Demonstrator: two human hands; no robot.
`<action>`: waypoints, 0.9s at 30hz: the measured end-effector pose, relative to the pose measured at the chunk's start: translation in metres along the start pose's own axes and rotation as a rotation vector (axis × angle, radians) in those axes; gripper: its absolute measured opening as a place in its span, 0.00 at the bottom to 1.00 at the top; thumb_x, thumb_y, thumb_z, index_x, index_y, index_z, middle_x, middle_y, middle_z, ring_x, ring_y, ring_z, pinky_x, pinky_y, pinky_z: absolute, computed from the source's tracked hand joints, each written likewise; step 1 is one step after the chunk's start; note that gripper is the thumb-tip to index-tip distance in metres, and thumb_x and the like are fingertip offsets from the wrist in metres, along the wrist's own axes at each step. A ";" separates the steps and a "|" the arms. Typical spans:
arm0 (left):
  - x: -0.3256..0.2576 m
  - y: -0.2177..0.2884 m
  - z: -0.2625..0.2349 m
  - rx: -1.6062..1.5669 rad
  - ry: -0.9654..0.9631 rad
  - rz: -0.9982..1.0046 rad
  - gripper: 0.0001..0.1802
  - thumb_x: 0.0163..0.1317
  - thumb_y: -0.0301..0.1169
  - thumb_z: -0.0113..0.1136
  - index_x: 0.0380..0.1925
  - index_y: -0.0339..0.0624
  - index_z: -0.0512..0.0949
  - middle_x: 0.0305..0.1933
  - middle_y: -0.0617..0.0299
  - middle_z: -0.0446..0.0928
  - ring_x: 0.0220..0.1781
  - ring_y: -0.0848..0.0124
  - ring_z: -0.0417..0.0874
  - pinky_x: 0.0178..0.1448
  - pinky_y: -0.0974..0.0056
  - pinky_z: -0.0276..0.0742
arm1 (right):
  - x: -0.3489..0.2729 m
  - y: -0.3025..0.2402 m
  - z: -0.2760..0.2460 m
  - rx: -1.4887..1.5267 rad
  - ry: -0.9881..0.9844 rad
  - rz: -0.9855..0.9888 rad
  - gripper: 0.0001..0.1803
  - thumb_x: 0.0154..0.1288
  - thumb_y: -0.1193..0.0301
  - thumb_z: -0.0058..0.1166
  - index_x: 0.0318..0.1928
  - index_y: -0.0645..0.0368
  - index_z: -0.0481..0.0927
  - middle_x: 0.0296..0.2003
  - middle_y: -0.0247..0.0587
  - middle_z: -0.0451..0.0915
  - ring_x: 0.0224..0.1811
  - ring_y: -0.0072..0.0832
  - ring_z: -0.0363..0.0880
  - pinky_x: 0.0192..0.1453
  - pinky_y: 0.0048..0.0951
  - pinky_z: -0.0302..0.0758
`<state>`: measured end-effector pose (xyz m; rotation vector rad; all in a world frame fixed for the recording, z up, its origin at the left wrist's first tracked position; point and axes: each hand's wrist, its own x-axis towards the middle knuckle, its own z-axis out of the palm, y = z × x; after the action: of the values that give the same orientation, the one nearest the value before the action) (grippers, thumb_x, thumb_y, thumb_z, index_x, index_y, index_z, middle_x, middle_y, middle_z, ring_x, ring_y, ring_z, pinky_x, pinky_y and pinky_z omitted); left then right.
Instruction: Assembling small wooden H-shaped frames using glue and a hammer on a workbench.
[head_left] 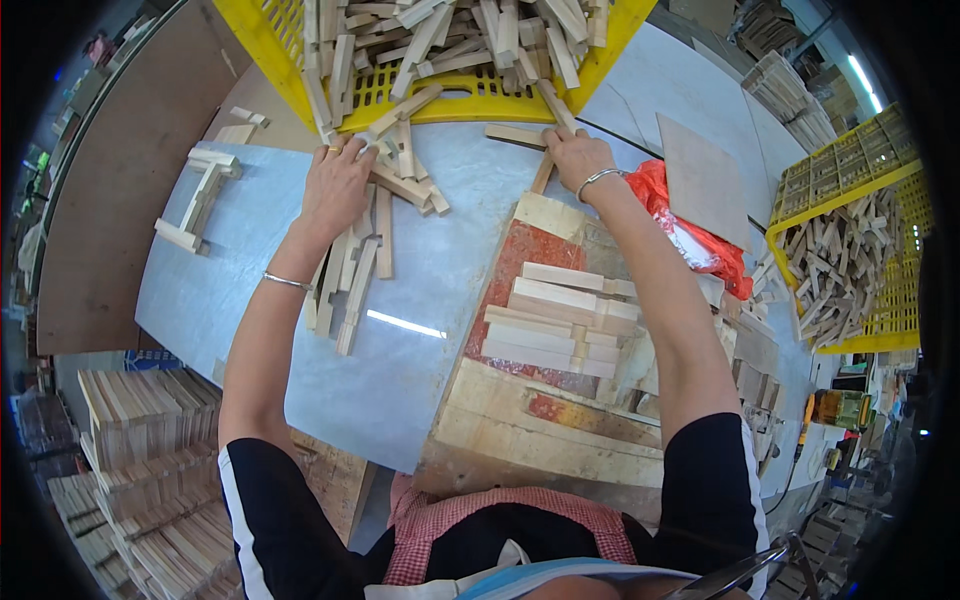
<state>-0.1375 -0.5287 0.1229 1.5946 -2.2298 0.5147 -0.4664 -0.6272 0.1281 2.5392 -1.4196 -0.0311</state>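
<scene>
A yellow plastic crate [455, 108] at the far side is tipped toward me, heaped with notched wooden sticks [480, 45]. My left hand [335, 190] is at its near left corner, fingers curled on the end of a wooden stick [318, 105]; the fingertips are partly hidden. By the near right corner, my right hand [580, 160] closes on a wooden stick [556, 105] that slants out of the crate. Another stick [515, 135] lies just left of that hand. Loose notched sticks [350, 270] lie on the grey tabletop [400, 385] below my left hand.
Several pale sticks [560, 310] lie in rows on a worn wooden board [500, 410] before me. A joined wooden frame [205, 200] is at the left. Right are a red plastic bag [660, 195], a flat panel [705, 180] and another yellow crate [850, 160]. Stacked wood [150, 420] stands lower left.
</scene>
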 end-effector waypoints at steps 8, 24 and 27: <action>-0.001 -0.017 -0.013 0.073 -0.104 0.150 0.12 0.49 0.21 0.56 0.36 0.40 0.73 0.42 0.58 0.76 0.55 0.62 0.74 0.62 0.58 0.65 | 0.001 0.010 0.011 -0.143 0.134 -0.020 0.10 0.56 0.73 0.52 0.40 0.56 0.78 0.41 0.39 0.79 0.47 0.35 0.77 0.45 0.36 0.74; -0.098 0.032 -0.092 -0.554 0.085 -0.423 0.15 0.55 0.23 0.63 0.40 0.36 0.67 0.36 0.50 0.72 0.38 0.54 0.79 0.41 0.59 0.75 | -0.052 -0.004 -0.021 0.570 0.511 0.235 0.10 0.65 0.70 0.51 0.41 0.63 0.79 0.35 0.42 0.80 0.38 0.36 0.79 0.42 0.33 0.77; -0.101 0.048 -0.089 -0.879 0.167 -0.532 0.15 0.58 0.24 0.62 0.44 0.36 0.69 0.36 0.57 0.74 0.36 0.64 0.80 0.41 0.64 0.75 | -0.066 0.002 -0.046 1.452 0.043 0.420 0.15 0.72 0.64 0.46 0.46 0.63 0.79 0.36 0.38 0.81 0.32 0.21 0.80 0.34 0.23 0.79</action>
<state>-0.1455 -0.3883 0.1476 1.4534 -1.4580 -0.4180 -0.4963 -0.5639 0.1674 2.8874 -2.4544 1.6468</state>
